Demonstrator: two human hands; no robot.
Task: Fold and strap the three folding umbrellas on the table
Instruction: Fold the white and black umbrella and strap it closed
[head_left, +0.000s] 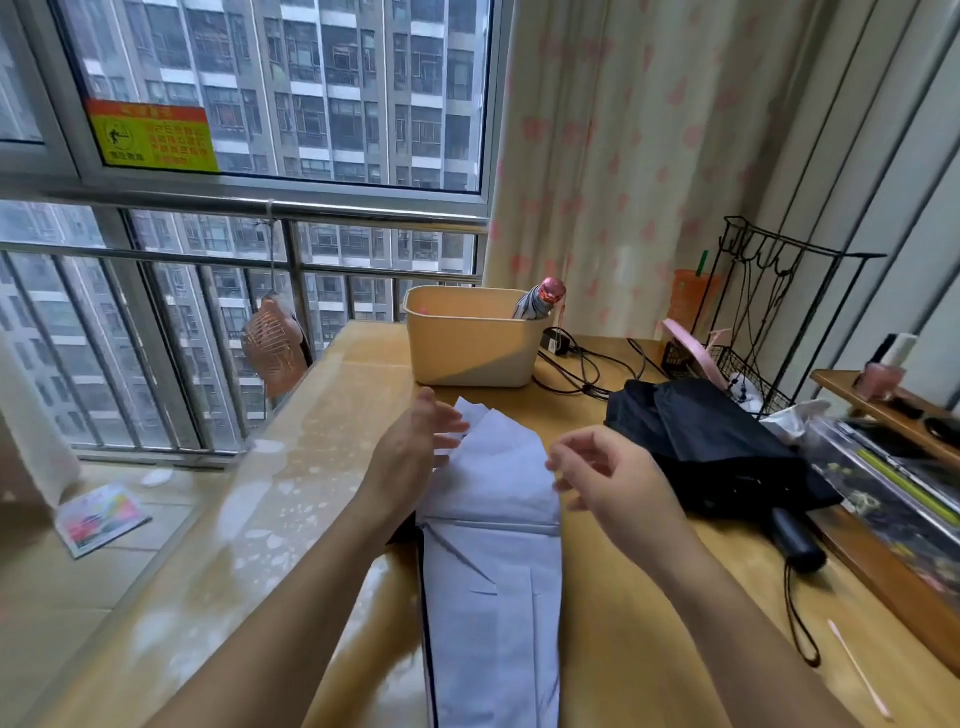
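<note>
Smooth pale umbrella (493, 545) lies in flat pleats.

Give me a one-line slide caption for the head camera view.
Both hands open above a pale lavender umbrella; black umbrella waits alongside.

Take the bin (470, 338) at the back of the worktop (623, 597) as the mark. One folded umbrella (540, 299) stands in it, at its right end. In front of the bin a second umbrella (493, 545) lies lengthwise — a hand either side, left hand (415, 441), right hand (602, 473). The third umbrella (711, 447) lies to the bin's front right, with a wire rack (769, 322) behind it.
</note>
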